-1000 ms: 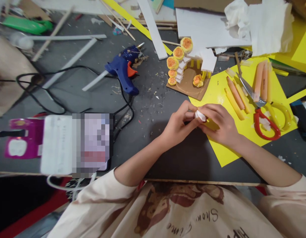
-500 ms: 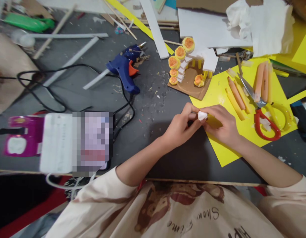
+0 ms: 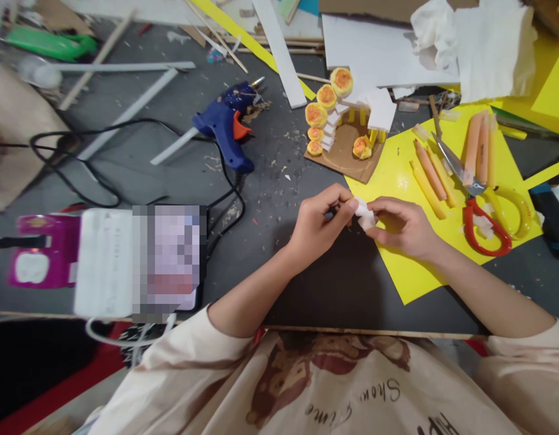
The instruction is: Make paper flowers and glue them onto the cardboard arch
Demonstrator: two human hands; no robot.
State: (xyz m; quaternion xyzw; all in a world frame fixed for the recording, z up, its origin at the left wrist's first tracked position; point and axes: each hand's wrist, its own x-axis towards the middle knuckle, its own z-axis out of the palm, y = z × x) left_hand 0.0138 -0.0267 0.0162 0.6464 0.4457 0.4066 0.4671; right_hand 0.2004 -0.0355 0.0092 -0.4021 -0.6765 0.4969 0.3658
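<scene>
While left thumb and fingers pinch one end of small soft white lump point(image 3: 365, 219), right thumb and fingers grip other end, narrow gap filled by lump. Left hand point(image 3: 316, 225) over dark grey tabletop point(image 3: 270, 205), right hand point(image 3: 408, 228) over bright yellow paper sheet point(image 3: 408, 287). Lump sits between hands, near sheet's left edge. Just beyond: brown cardboard base point(image 3: 345, 142) bearing yellow-orange round pieces point(image 3: 315, 113). Red-and-yellow-handled metal scissors point(image 3: 477, 190) on sheet, right of right hand. Blue glue gun with orange trigger point(image 3: 225, 128) well left, on tabletop.
</scene>
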